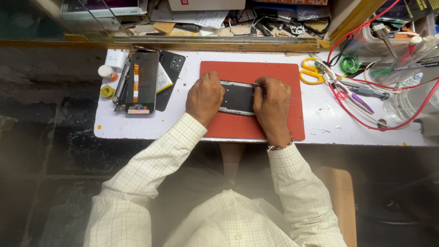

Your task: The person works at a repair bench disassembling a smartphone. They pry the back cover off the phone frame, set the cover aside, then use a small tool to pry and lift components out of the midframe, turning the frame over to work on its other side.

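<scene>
A phone frame (238, 98), dark with a silvery rim, lies on a red work mat (279, 77) on the white bench. My left hand (204, 97) grips its left end. At the frame's right end my right hand (273, 106) holds a thin metal tool (257, 84) whose tip rests on the frame's upper edge. Both hands cover the ends of the frame, so only its middle shows.
Left of the mat lie an opened phone with an orange flex strip (141, 82), a black back cover (171, 64), a small bottle (108, 72) and a yellow tape roll (107, 91). Yellow-handled scissors (312, 73), pens, red wires (366, 123) and plastic containers crowd the right side.
</scene>
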